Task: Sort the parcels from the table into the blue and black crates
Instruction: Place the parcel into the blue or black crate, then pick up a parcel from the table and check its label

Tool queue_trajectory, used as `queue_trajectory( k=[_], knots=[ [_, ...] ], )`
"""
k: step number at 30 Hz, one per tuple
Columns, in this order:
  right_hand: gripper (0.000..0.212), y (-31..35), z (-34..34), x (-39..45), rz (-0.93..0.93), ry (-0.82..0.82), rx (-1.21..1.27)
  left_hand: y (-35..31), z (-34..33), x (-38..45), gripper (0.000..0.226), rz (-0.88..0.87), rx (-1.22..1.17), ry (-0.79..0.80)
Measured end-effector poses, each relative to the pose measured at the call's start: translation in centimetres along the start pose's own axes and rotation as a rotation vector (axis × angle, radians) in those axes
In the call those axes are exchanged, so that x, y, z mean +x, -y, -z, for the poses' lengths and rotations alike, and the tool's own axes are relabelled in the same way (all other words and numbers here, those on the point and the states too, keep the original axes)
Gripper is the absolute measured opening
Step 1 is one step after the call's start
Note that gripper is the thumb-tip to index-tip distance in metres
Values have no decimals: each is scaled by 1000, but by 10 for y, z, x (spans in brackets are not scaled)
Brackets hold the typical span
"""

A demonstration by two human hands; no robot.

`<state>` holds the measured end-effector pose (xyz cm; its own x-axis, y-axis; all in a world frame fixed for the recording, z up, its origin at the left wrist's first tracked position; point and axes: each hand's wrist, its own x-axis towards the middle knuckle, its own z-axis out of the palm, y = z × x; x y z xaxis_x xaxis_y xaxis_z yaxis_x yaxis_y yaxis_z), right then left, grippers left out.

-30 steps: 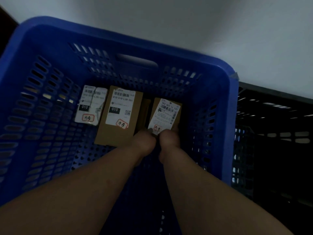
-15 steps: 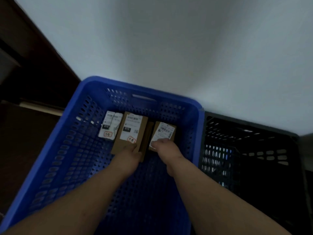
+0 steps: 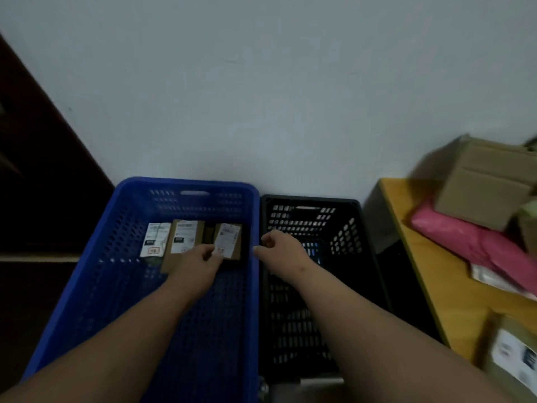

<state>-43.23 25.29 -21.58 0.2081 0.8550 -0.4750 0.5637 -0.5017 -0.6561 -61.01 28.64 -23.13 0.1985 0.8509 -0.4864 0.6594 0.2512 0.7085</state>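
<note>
Blue crate (image 3: 87,301) at left, black crate (image 3: 356,228) just beside it at right, both set against a pale wall (image 3: 261,82).

Three parcels in a row at the far end of the blue crate:
- white-labelled parcel (image 3: 155,238) at left;
- large cardboard parcel (image 3: 181,242) in the middle, bearing a white shipping label;
- small cardboard parcel (image 3: 229,239) at right, also labelled, separated from the middle one by a dark gap.

Left hand (image 3: 197,264) reaching into the blue crate, positioned over the near edge of the large cardboard parcel. Fingers (image 3: 213,251) loosely bent, tips at the near left corner of the small cardboard parcel; contact with either parcel impossible to confirm, no grasp visible.

Right hand (image 3: 279,247) over the boundary between the two crates, above the far left part of the black crate. Fingers (image 3: 268,242) loosely curled, grasping nothing.

Interior of the black crate dark; contents not discernible.

Yellow-topped counter (image 3: 436,286) at right, just beside the black crate. On it:
- brown cardboard box (image 3: 488,181) at the far end, blurred;
- pink mailer bag (image 3: 465,237) beneath and nearer than that box;
- labelled carton (image 3: 514,356) at the near right edge, blurred and cut off by the frame.

Dark wooden furniture (image 3: 35,170) at far left.
</note>
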Motion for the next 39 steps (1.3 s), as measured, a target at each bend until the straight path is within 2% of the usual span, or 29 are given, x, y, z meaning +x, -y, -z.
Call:
queue_trajectory(
  k=[4,7,12,16,19,23,26,30,34,37,39],
  knots=[
    [40,-38,14,-77,38,-79,-174,2,-17,-59,42,-45,68,56],
    [33,-76,28,-127,-15,-112,-214,-2,-36,-93,44,-79,180,92],
    [39,-142,64,-190,-124,-223,-272,-33,-86,-136,44,-115,247,171],
    [39,-205,101,-238,-192,-350,-302,-61,-146,-160,46,-161,334,200],
    [40,-260,131,-268,-297,-417,-318,-85,-203,-179,48,-189,387,282],
    [53,-333,159,-294,-481,-347,-310,-110,-285,-197,54,-190,433,421],
    [62,-371,169,-297,-548,-259,-167,-121,-338,-204,63,-156,428,466],
    [57,-395,174,-288,-520,-216,106,-134,-390,-202,71,-101,379,487],
    [49,-400,175,-277,-469,-187,359,-143,-422,-202,52,-74,272,505],
    [56,-402,174,-269,-526,-187,568,-143,-430,-200,35,-42,270,480],
    [59,-402,173,-265,-574,-187,661,-140,-429,-197,33,3,250,452]
  ],
)
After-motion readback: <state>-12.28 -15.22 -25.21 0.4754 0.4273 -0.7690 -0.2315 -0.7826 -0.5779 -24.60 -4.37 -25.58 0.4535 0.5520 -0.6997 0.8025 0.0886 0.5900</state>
